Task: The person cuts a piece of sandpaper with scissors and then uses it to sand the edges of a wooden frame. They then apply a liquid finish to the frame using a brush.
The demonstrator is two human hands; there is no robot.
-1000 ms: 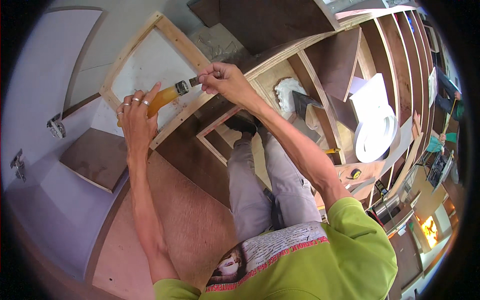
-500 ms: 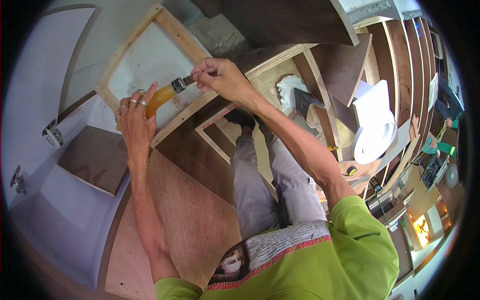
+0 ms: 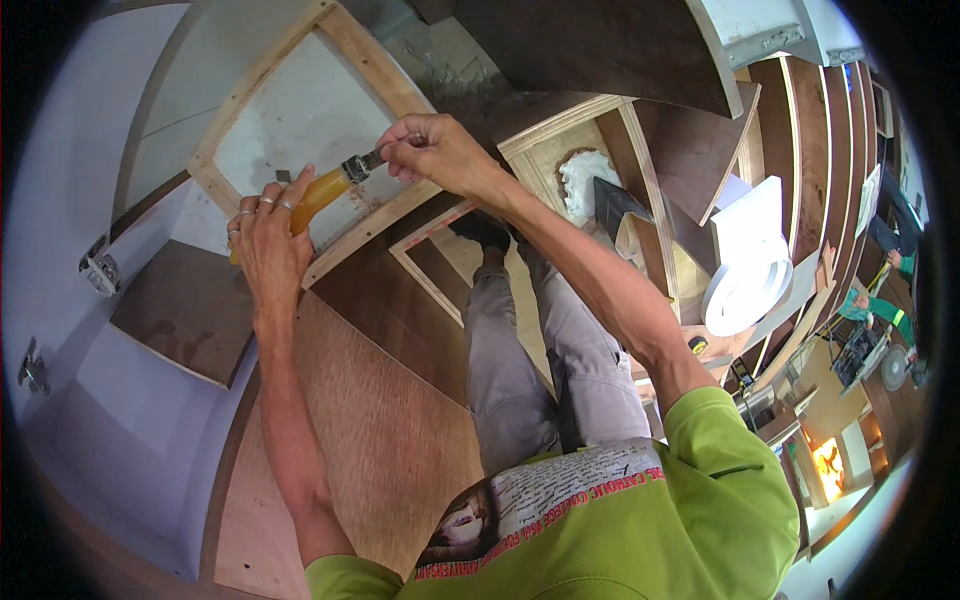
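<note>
My left hand (image 3: 272,238) is wrapped round a yellow-orange, bottle-shaped container (image 3: 318,200), its rings facing up. The container lies tilted, its dark, smeared neck (image 3: 355,168) pointing up and right. At the end of that neck, my right hand (image 3: 432,155) has thumb and fingers pinched on a narrow dark piece; its tip is hidden by the fingers. Both hands are over a white panel in a pale wooden frame (image 3: 365,65).
To the left stands a pale cabinet wall with metal hinges (image 3: 100,268) and a brown board (image 3: 185,312). A reddish plywood sheet (image 3: 350,430) lies below my arms. White rings (image 3: 748,285) and brown panels stand at right; another person in green (image 3: 890,315) is at far right.
The view has shifted slightly. My right hand stays pinched at the neck end, and my left hand keeps its grip on the container.
</note>
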